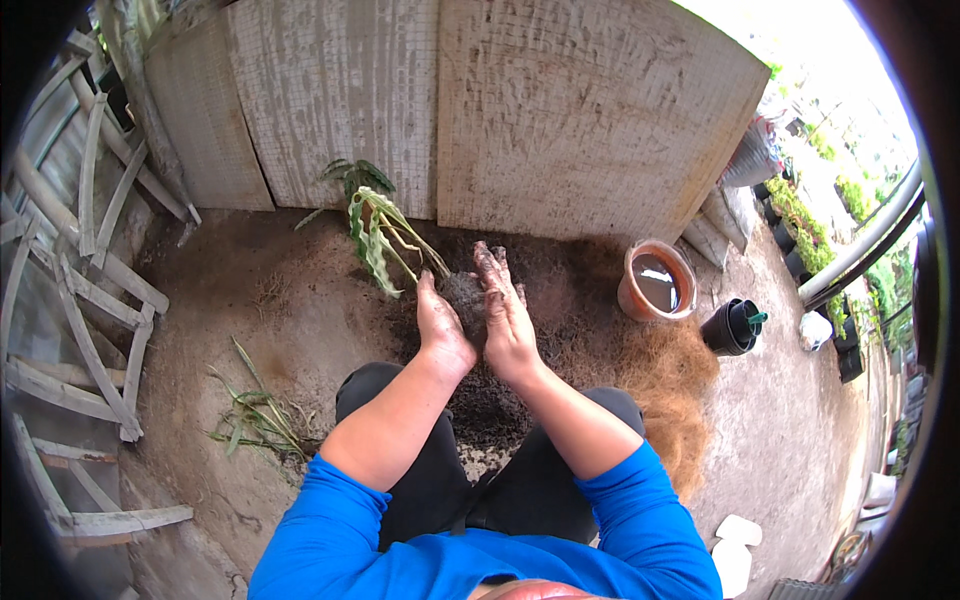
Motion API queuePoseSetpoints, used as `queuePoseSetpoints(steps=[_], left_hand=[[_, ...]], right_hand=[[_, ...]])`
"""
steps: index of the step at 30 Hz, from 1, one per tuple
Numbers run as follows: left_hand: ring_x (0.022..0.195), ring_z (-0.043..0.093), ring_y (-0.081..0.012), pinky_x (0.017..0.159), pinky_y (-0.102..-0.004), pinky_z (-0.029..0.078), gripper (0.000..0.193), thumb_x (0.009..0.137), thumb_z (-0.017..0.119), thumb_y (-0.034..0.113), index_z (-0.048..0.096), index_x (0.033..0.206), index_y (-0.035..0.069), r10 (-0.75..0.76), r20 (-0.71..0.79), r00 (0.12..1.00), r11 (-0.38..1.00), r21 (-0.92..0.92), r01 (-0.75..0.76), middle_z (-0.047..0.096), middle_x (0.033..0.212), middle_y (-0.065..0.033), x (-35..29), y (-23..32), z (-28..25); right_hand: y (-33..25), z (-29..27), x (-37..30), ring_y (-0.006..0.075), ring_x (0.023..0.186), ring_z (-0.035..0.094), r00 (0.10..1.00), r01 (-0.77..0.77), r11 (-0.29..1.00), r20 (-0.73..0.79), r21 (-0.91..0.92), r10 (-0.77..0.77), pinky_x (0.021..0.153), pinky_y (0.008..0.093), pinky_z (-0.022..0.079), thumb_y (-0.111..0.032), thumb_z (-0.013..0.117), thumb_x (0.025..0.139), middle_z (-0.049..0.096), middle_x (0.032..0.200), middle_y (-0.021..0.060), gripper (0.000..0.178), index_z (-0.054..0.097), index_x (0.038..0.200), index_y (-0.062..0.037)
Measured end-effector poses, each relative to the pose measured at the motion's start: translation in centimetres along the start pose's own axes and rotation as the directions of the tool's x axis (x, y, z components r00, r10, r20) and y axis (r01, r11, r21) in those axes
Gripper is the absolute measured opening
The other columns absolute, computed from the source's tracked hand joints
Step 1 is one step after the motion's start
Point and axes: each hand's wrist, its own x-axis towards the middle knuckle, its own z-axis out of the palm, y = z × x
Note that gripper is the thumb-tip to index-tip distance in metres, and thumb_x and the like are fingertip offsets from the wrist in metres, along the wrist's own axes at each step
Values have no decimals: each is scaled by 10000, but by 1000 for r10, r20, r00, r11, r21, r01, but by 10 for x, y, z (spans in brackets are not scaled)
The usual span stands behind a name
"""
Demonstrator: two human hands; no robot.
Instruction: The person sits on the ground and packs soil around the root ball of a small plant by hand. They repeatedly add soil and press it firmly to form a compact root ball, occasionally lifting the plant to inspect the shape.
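Soft even daylight, faint shadows, sky blown out at upper right — fisheye bending, dark vignette at rim

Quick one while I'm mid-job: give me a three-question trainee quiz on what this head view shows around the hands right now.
1. True or false: both hands press the root ball from opposite sides.
2. What stands right of the soil pile? A) terracotta pot B) metal bucket C) wheelbarrow
3. Fill in: the plant leans toward the person's ____.

Key: 1 true: left hand and right hand cup it. 2 A. 3 left.
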Motion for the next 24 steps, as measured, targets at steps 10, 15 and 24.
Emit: queuePoseSetpoints(steps=[10,15,24], left_hand=[[1009,510,-323,917,-450,380,597,850,241,542,473,1014,17,-81,104,991,994,-67,88,526,1100,-185,-18,7,14],[945,530,-320,878,-460,402,545,847,270,527,476,971,38,-71,64,995,994,-74,75,543,1037,-173,-11,13,9],[727,567,-278,703,-428,478,489,840,315,514,509,837,64,-53,-18,998,995,-90,51,571,767,-123,-13,18,14]], right_hand=[[-8,2,-2,327,1333,83,998,58,975,33,-216,-52,987,593,14,-342,482,829,194,1427,114,613,278,1347,-86],[-5,0,-1,336,1329,94,999,27,980,51,-195,-18,994,580,17,-337,535,781,215,1417,125,652,301,1337,-89],[-7,-2,0,366,1324,78,996,17,975,87,-220,2,1002,566,52,-359,605,713,184,1424,139,766,265,1353,-109]])
